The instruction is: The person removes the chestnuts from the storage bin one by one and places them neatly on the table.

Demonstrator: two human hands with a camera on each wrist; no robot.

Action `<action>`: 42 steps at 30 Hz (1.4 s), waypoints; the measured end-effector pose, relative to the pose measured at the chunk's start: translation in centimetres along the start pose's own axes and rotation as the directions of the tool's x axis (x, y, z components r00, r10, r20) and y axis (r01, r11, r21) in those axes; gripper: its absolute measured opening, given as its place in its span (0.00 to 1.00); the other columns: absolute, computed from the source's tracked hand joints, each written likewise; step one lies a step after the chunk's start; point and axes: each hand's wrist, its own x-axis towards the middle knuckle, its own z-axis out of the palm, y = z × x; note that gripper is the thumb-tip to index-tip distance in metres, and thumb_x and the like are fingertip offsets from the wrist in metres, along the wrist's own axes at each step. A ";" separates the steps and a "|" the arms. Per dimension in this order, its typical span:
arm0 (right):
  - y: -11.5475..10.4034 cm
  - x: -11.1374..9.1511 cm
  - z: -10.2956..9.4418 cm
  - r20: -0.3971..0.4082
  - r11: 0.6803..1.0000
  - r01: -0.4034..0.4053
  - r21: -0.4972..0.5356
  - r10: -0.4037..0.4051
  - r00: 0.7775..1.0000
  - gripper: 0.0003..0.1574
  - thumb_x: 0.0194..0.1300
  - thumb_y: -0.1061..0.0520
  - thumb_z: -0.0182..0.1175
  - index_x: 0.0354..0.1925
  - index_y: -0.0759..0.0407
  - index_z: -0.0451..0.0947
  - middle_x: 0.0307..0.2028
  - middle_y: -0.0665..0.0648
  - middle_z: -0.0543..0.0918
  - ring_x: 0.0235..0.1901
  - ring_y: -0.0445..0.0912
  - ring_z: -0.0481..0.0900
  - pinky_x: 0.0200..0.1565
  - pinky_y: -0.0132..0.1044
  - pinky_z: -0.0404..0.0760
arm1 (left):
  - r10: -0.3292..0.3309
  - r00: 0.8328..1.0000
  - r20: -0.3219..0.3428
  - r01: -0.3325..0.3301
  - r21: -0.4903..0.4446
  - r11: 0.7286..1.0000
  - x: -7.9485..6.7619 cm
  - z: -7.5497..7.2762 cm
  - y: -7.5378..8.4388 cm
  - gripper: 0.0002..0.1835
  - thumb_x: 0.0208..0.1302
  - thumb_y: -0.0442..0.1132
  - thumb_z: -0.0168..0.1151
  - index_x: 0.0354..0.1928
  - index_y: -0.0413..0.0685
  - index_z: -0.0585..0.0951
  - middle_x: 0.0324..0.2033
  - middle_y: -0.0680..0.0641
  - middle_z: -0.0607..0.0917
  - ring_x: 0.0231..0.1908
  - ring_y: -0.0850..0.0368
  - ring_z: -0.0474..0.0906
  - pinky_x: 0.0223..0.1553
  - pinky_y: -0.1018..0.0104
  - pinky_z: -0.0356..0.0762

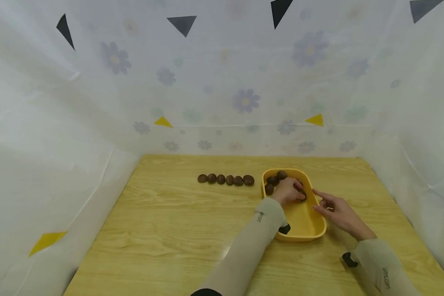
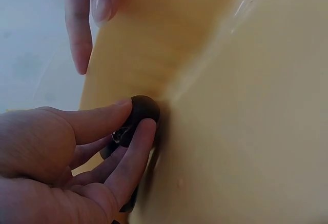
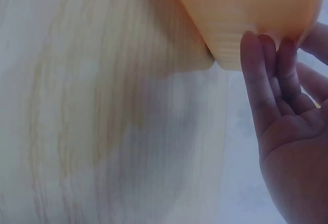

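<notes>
Inside a yellow tray (image 1: 301,224), my left hand (image 1: 286,191) pinches a dark brown chestnut (image 2: 141,116) between thumb and fingertips, close to the tray wall. Part of another dark piece shows behind the fingers in the left wrist view. Several more chestnuts (image 1: 272,180) lie at the tray's far left end, partly covered by this hand. My right hand (image 1: 338,213) holds the tray's right side, with its thumb over the rim and its fingers (image 3: 253,75) against the outer wall.
Left of the tray, a row of several chestnuts (image 1: 220,179) lies side by side on the wooden table (image 1: 163,230). White sheeting with a flower print (image 1: 246,100) stands behind the table and along both sides.
</notes>
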 end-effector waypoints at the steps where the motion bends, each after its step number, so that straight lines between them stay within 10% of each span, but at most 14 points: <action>1: 0.0 0.0 0.0 0.002 1.000 0.001 0.000 -0.001 1.000 0.39 0.77 0.53 0.61 0.77 0.64 0.62 0.33 0.54 0.79 0.28 0.38 0.74 0.30 0.32 0.72 | 0.003 1.000 -0.002 -0.003 0.005 1.000 0.0 0.0 0.0 0.12 0.62 0.30 0.75 0.47 0.41 0.86 0.36 0.49 0.87 0.32 0.58 0.84 0.35 0.71 0.84; 34: 0.0 0.3 -0.1 0.003 1.000 -0.008 -0.024 0.009 1.000 0.39 0.78 0.50 0.60 0.77 0.65 0.63 0.33 0.55 0.80 0.28 0.38 0.74 0.30 0.33 0.72 | 0.101 0.995 0.020 -0.095 -0.202 0.975 -0.3 -1.8 1.1 0.10 0.67 0.31 0.70 0.49 0.43 0.87 0.39 0.51 0.88 0.35 0.60 0.83 0.50 0.55 0.87; 42: 0.3 0.1 0.0 0.004 1.000 -0.014 -0.012 0.014 1.000 0.40 0.78 0.49 0.60 0.77 0.65 0.62 0.33 0.55 0.79 0.29 0.39 0.75 0.30 0.33 0.72 | 0.139 0.990 0.006 -0.135 -0.200 0.970 -0.8 -2.8 1.5 0.13 0.67 0.34 0.72 0.52 0.46 0.85 0.43 0.51 0.87 0.37 0.62 0.81 0.43 0.67 0.83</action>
